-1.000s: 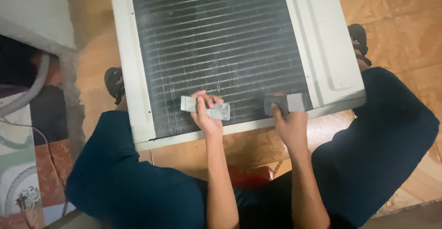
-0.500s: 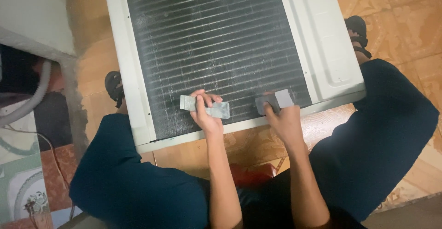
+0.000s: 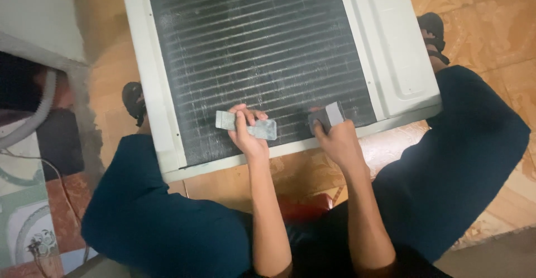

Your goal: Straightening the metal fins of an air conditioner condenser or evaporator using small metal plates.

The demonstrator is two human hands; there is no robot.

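Grey fin combs, two: left hand (image 3: 247, 135) fingers clamp one (image 3: 246, 125), right hand (image 3: 336, 139) fingers the other (image 3: 327, 115).

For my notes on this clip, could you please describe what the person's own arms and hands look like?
Both forearms are bare, with no sleeves in view. The left hand and the right hand wear no gloves, and no rings, watch or wristband can be seen. Dark blue trousers cover the legs.

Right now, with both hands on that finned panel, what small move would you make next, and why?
Probably draw the grey comb under the left hand along the fins. It lies flat near the lower edge of the panel, with much dusty fin area above, while the right hand presses a second grey block.
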